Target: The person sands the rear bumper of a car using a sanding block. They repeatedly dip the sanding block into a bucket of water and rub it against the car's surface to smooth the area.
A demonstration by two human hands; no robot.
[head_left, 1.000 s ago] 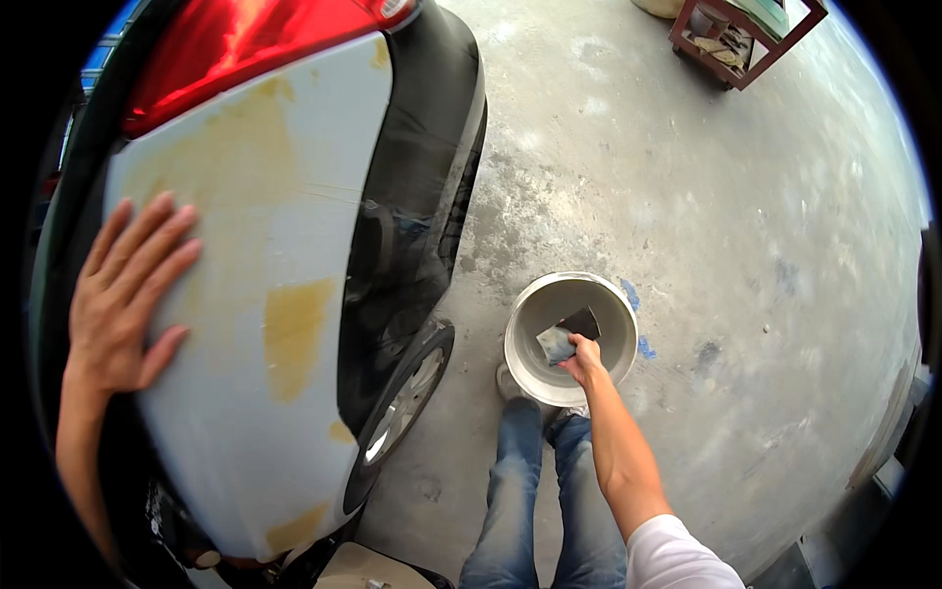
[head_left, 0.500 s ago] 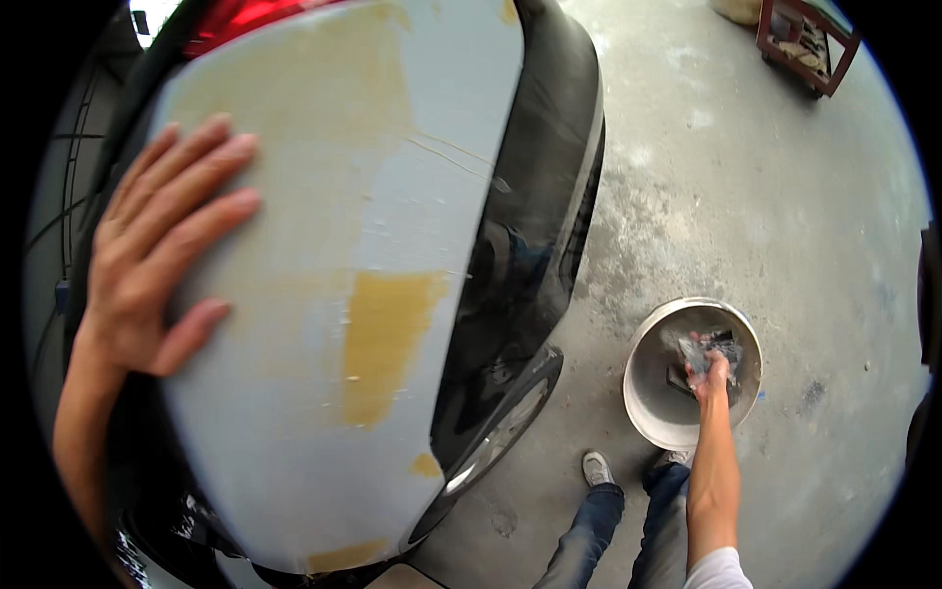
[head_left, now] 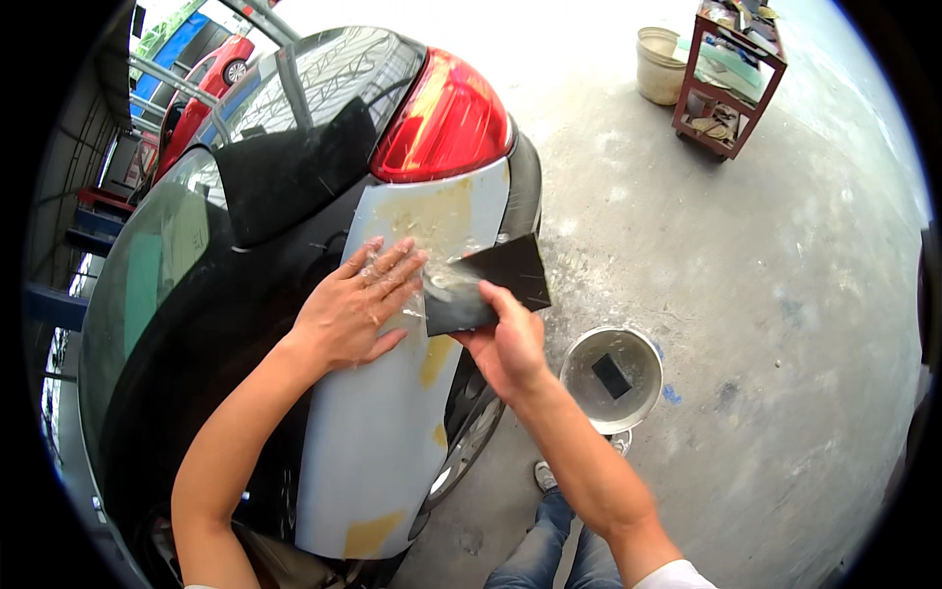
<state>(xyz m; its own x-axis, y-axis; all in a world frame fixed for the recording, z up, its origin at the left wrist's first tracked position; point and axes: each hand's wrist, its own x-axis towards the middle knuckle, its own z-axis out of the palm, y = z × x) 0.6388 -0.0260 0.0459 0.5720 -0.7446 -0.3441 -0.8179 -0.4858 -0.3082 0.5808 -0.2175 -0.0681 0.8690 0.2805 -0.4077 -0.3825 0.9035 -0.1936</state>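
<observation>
The bare left hand (head_left: 351, 312) lies flat, palm down, its wet fingers slightly spread and thumb angled toward the right. The bare right hand (head_left: 510, 344) is curled in a grip, thumb uppermost; its other fingers seem tucked beneath, mostly hidden. Both bare forearms (head_left: 579, 452) slant upward and inward, the left elbow (head_left: 204, 520) clearly bent.

I find no legible text, label, brand mark, number or sign on any surface before me; no lettering is distinct enough to read.
</observation>
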